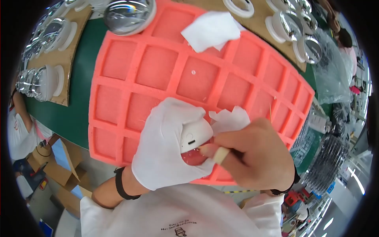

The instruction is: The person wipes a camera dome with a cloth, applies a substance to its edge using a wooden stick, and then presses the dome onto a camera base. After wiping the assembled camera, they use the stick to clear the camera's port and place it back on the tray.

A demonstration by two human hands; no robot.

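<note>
My left hand [162, 148], in a white glove, is closed around a small rounded white device [196, 135]. A dark slot and a small round mark show on the device's face. My right hand [254, 154] is bare except for a pale finger cot [221, 155] on one finger. Its thumb and fingers are pinched together at the device's lower right edge, close to the slot. Whatever they may hold is too small or hidden to make out. A crumpled white wipe [231, 119] sits just beyond the right fingers, partly behind them.
Below my hands lies a pink foam tray [172, 81] with square compartments. On it are a folded white cloth [211, 31], a thin stick [271, 112] and a shiny dome-shaped unit [129, 16]. More domes [43, 83] stand on cardboard at left and far right. A plastic bag [331, 71] lies right.
</note>
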